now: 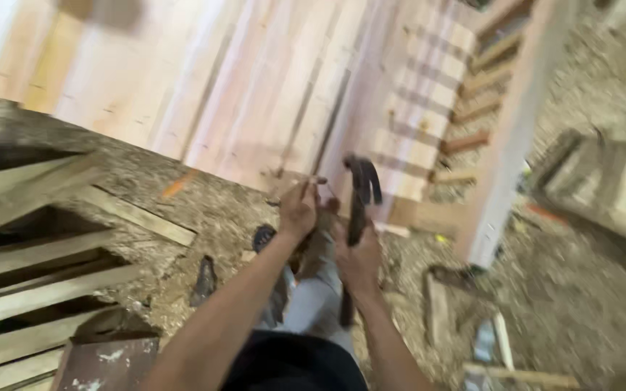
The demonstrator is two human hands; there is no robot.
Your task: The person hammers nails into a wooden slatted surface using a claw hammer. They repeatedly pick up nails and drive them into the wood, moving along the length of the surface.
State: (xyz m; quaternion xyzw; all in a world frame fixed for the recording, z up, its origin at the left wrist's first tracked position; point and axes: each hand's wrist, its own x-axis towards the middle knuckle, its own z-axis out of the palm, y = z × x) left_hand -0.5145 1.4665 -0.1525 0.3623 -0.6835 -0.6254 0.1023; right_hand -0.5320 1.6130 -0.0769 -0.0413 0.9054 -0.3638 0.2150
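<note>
Right hand (359, 262) is clamped around the handle of a dark-headed claw hammer (360, 210), head raised at about twelve o'clock from the fist, claw toward three o'clock. Behind it at twelve o'clock stands the biggest thing in view, a pale wall of upright wooden planks (255, 87); at nine o'clock lie rough slatted wooden pallets (45, 275), and sawdust and scrap cover the floor (581, 289) from three to five o'clock. Left hand (297, 211), at ten o'clock from the right, has its fingers pinched together on what looks like a thin nail or small strip (306, 181) at the planks' lower edge; blur keeps me from telling which.

To strike well, I judge the pinched piece should stand square to the wood, the fingers kept low and off the line of the blow. Start with short taps from the wrist, hammer face flat. Once it bites, the left hand should come away before fuller swings.
</note>
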